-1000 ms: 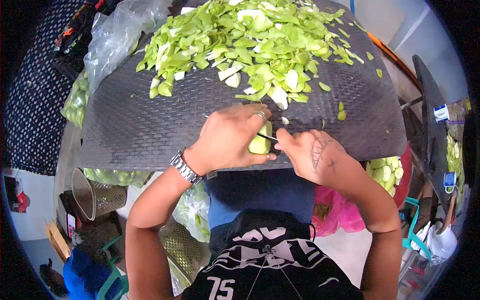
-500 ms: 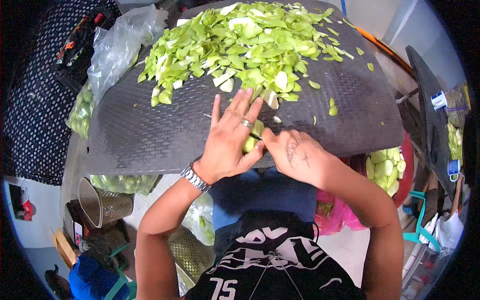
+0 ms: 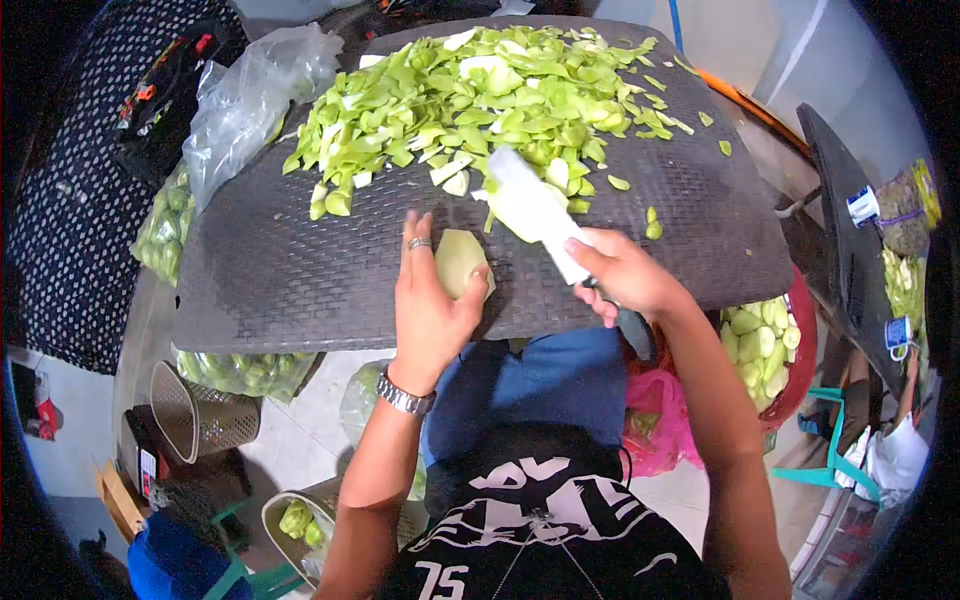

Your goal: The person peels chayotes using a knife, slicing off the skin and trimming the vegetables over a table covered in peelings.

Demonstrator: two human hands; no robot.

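On the dark woven tabletop (image 3: 340, 270), near its front edge, lies a cut pale green vegetable piece (image 3: 461, 264). My left hand (image 3: 435, 300) rests around its left and near side, the thumb on the piece. My right hand (image 3: 625, 275) is wrapped round the dark handle of a knife (image 3: 570, 260). The wide blade points away and to the left, with a green slice (image 3: 527, 210) lying on it. Beyond the blade tip spreads a big heap of green peelings and slices (image 3: 480, 90).
A plastic bag (image 3: 250, 95) lies at the table's left corner. Bagged green vegetables (image 3: 165, 230) hang beside it. A red basin of peeled vegetables (image 3: 765, 350) stands below right, a pink bag (image 3: 660, 420) nearby. Baskets (image 3: 205, 415) stand on the floor at left.
The knife has come away from the vegetable and swung up to the right, blade now in full view with a slice on it. My left hand has moved lower beside the cut piece.
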